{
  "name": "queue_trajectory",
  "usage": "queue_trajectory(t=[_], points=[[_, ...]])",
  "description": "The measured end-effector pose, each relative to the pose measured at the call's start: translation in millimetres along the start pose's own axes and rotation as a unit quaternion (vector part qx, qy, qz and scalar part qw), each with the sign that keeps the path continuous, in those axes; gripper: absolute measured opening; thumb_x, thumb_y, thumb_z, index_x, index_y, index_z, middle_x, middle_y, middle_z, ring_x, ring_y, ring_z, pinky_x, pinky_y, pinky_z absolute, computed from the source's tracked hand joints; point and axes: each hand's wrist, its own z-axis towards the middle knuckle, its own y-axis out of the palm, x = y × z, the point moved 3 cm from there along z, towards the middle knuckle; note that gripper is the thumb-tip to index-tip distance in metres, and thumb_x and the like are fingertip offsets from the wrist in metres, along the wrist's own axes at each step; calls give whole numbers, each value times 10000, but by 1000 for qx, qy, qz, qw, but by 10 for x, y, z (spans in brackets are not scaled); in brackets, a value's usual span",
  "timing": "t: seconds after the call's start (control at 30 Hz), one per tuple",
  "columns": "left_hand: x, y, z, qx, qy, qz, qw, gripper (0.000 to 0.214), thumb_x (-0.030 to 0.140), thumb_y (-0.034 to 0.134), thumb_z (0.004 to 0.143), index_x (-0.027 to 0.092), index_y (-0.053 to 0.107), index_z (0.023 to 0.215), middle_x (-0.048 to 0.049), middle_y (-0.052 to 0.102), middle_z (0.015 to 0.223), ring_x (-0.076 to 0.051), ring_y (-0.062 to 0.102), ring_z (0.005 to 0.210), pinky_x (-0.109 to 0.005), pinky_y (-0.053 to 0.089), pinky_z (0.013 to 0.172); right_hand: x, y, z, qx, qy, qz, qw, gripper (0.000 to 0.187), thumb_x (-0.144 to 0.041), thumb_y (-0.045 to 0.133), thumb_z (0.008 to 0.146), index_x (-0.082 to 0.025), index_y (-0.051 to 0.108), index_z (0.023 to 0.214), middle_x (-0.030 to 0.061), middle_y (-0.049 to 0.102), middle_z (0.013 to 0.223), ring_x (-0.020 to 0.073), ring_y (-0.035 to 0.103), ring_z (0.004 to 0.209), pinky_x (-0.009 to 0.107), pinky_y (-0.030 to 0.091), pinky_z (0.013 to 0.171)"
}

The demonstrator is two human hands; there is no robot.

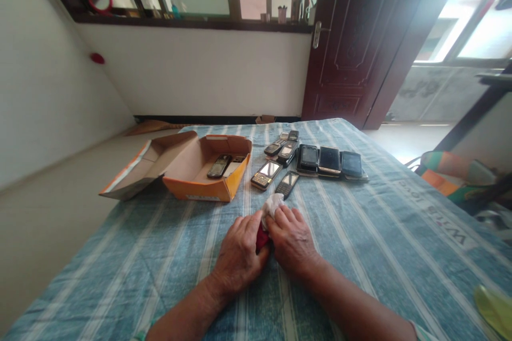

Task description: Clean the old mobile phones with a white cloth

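Near the middle of the bed-like surface, my left hand [241, 248] is closed around a small red object [262, 238], mostly covered by my fingers, so its kind cannot be made out. My right hand [292, 237] grips a crumpled white tissue or cloth [273, 204] and presses it against the red object. Just beyond my fingers lie a dark keypad phone [287, 185] and a wider phone with a keyboard [266, 175]. Several more keypad phones [287, 152] rest in a loose pile behind them.
To the left stands an open orange cardboard box [200, 190] with phones [218, 167] inside, its lid [154, 162] folded out leftward. Several touchscreen phones [330, 160] lie stacked in a row on the right. A striped blue cloth [360, 240] covers the surface. Yellow-green item [494, 306] at lower right.
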Motion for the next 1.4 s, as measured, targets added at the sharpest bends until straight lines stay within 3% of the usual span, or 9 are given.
queue_trajectory(t=[0.43,0.67,0.83,1.03,1.23,1.4], points=[[-46,18,-8,-7,-18,-11,1000,491,168,561,708,95,521,1192,-139,684,1026,-276,635,913,-426,543,845,-15,-3,-5,15,3,-13,1000,192,-151,522,882,-122,678,990,130,653,965,295,557,983,439,447,840],[-40,-12,5,8,-7,-4,1000,482,135,547,706,108,508,1185,-122,688,991,-262,648,882,-394,562,793,-62,41,-88,31,-15,-24,999,329,-161,500,894,-74,621,1187,192,643,1113,341,540,1096,498,452,897],[-59,-15,-2,25,8,5,1000,517,94,526,679,125,488,1194,-117,685,1003,-258,657,917,-389,565,823,-66,25,-206,32,-47,-12,998,383,-196,486,915,-79,569,1271,186,625,1178,349,502,1178,491,437,961],[-116,-14,-11,51,20,7,998,479,112,505,725,155,484,1201,-101,692,1000,-238,673,884,-347,577,785,-43,22,-224,2,-56,49,997,514,-348,511,907,-99,484,1356,190,538,1336,348,405,1296,497,398,1032],[-196,22,-27,57,34,10,998,505,123,499,721,170,483,1224,-103,696,1020,-240,685,895,-328,581,775,-27,182,-198,96,-63,54,992,453,-384,495,897,-114,565,1255,177,619,1199,340,520,1174,477,513,885],[-227,34,-31,54,57,5,997,472,162,534,749,163,495,1219,-107,696,1028,-240,681,897,-315,582,782,-40,269,-180,123,-82,33,989,361,-289,422,956,-112,581,1227,167,627,1210,289,559,1148,396,559,799]])
